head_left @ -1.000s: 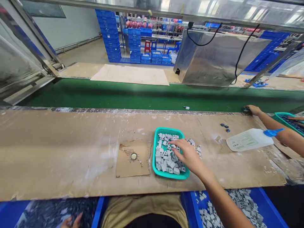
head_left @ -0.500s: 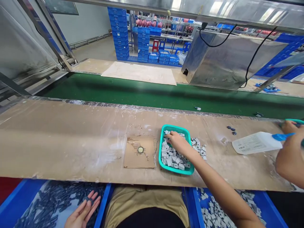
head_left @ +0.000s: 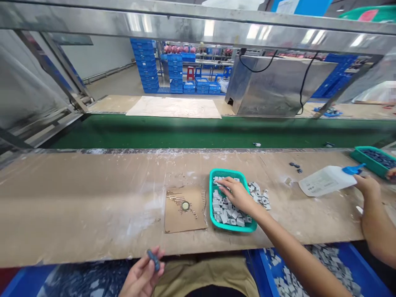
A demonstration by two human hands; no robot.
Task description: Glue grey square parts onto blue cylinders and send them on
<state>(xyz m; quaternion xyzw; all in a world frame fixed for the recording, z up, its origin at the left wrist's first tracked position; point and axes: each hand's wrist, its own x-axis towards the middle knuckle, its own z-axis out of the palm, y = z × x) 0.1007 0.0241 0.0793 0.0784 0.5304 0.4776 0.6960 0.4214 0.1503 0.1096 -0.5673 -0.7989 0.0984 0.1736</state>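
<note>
White squeeze bottle (head_left: 324, 180) lying on bench, green conveyor belt (head_left: 198, 132), cardboard square (head_left: 185, 208)

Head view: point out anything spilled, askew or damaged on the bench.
Grey blocks lie loose on the bench right of the green basket. The white bottle lies on its side. The cardboard square is torn and scored. White residue smears the bench top.

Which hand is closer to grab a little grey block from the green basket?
The right hand. It already rests on the grey blocks inside the green basket. The left hand is low by the lap, its fingers pinching a small dark piece.
</note>
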